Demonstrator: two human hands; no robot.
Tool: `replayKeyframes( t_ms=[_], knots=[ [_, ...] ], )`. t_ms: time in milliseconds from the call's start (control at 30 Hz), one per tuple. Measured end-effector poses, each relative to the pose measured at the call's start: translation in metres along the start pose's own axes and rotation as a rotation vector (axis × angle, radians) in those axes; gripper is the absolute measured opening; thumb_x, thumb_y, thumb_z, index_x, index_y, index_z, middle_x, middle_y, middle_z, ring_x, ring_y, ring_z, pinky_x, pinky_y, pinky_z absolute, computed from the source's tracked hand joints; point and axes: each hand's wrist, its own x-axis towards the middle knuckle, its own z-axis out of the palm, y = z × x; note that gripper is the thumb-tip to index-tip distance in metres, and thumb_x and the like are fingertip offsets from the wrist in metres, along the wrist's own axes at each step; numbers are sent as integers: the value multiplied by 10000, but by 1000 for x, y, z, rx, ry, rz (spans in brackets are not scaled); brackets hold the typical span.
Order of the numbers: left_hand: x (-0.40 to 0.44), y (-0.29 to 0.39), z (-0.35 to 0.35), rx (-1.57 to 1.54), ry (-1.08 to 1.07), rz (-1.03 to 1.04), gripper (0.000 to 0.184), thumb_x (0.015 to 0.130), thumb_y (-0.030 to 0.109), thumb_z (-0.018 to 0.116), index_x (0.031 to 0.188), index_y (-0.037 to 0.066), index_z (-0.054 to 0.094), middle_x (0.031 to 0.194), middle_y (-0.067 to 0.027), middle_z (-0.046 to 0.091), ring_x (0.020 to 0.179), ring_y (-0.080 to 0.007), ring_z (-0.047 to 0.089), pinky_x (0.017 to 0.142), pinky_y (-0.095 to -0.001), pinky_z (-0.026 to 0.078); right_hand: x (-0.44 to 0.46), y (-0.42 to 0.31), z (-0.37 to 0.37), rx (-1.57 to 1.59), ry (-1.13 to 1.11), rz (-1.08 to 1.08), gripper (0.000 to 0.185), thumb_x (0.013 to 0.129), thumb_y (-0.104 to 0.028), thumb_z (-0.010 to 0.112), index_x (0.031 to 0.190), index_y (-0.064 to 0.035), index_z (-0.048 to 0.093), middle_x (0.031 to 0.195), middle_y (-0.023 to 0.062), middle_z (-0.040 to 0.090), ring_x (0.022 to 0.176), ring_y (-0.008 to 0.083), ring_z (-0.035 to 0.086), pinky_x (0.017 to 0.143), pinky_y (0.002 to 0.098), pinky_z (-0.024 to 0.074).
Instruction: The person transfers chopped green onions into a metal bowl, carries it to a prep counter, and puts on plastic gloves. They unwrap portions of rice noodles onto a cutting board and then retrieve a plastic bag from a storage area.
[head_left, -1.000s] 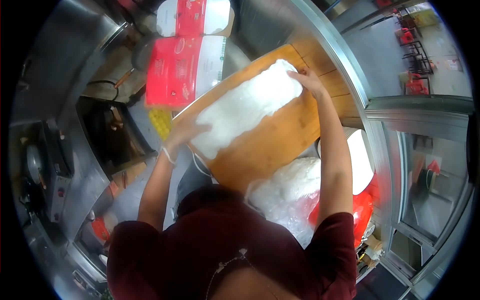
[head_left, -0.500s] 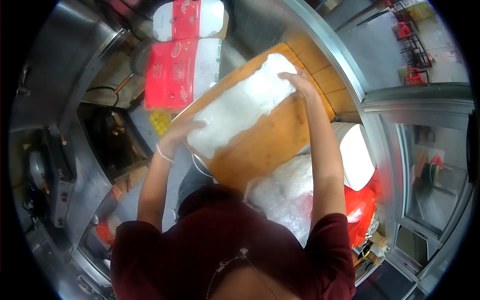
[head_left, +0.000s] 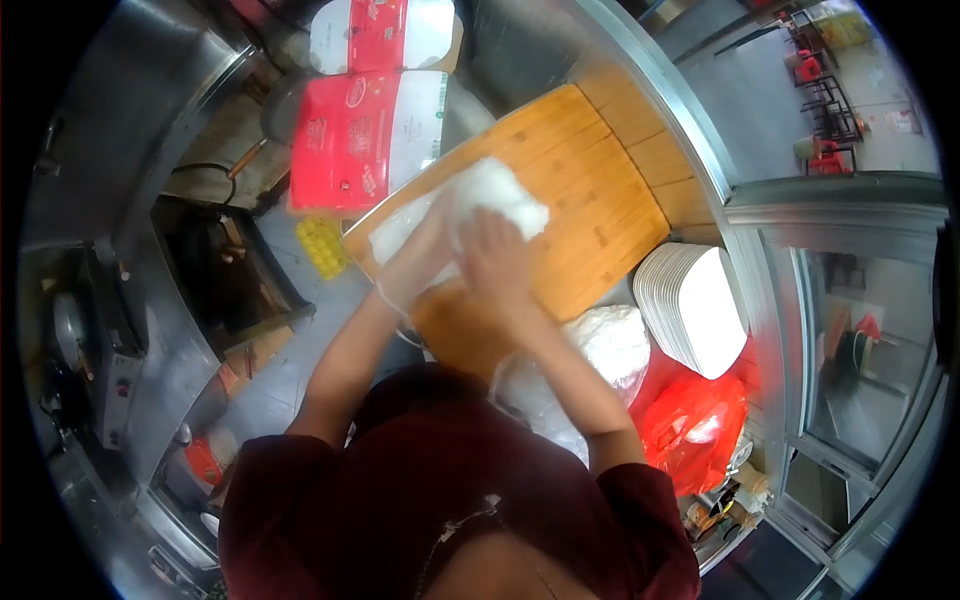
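A white, dough-like sheet [head_left: 505, 196] lies bunched on the wooden board [head_left: 575, 150], its right part folded back over the left part. My left hand [head_left: 425, 250] rests on the sheet's left part, smeared by motion, so its fingers cannot be made out. Close beside it, my right hand [head_left: 492, 255] touches the folded part near its lower edge. The fingers of my right hand are blurred too and point up the board. Below the board sits a clear plastic bag [head_left: 615, 345] with white stuff inside.
A stack of white trays [head_left: 690, 310] stands right of the board, above a red plastic bag [head_left: 695, 430]. A red and white carton [head_left: 345, 140] lies at the upper left, a yellow item [head_left: 322, 248] below it. A metal-framed window [head_left: 770, 215] borders the right side.
The sheet's right end has been folded over to the left, baring the board's right part. My right hand has come down and left, close to my left hand, which has moved right.
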Motion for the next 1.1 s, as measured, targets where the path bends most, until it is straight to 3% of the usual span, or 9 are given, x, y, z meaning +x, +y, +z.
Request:
replayKeyframes(
  t_ms=[67,167,300,500,600,700,900,1000,1100],
  knots=[
    [17,-13,-26,-76,-96,57,464,921,285,438,1275,-10,386,1175,-116,520,1067,-220,526,919,-313,418,-16,-15,-5,151,44,1,290,677,-76,652,948,-32,558,1074,160,542,940,319,518,743,402,436],
    [3,-4,-13,-153,-144,-29,452,920,262,439,1273,-15,382,1216,-127,500,1094,-226,514,943,-336,410,-28,0,-19,472,136,43,292,725,-16,623,1006,-16,542,1066,172,547,959,344,516,799,407,429],
    [1,-8,-27,-57,-152,30,432,924,233,421,1269,-23,380,1235,-146,493,1128,-246,496,982,-365,380,-27,69,3,568,223,758,242,838,-163,563,999,17,555,1005,189,575,877,313,553,749,335,440],
    [-10,-9,-29,34,-107,-31,463,904,238,457,1259,-49,378,1208,-142,507,1109,-237,506,960,-355,394,-2,113,23,963,-176,885,303,841,-256,569,895,37,618,768,94,616,742,186,580,681,301,455],
    [-21,-12,-38,183,-94,-84,471,891,243,482,1241,-62,398,1186,-136,519,1082,-225,520,937,-339,405,22,93,-4,1009,-466,1039,338,818,-284,602,903,43,623,797,83,616,776,145,573,688,294,451],
    [-34,-14,-40,251,-104,-96,461,885,241,497,1222,-66,425,1158,-131,535,1057,-211,531,919,-324,413,13,94,7,947,-535,881,317,778,-260,646,895,34,628,791,107,624,748,178,586,670,300,456],
    [-38,-22,-49,358,-98,-103,457,885,253,504,1211,-62,443,1133,-128,550,1027,-197,548,887,-307,432,-10,69,-8,643,-214,498,241,745,-112,678,933,29,625,788,54,625,711,132,580,637,262,464],
    [-34,-23,-51,339,-101,-121,459,888,256,501,1217,-57,437,1140,-128,547,1022,-200,554,885,-306,436,-11,59,-22,885,-316,740,237,736,-80,676,944,23,624,823,58,626,734,142,579,675,268,463],
    [-34,-21,-51,300,-110,-148,462,890,261,496,1228,-47,429,1153,-126,542,1030,-205,553,899,-309,432,-14,56,-29,935,-383,704,250,749,-59,663,979,22,610,843,53,625,760,140,582,676,257,462]
  ],
)
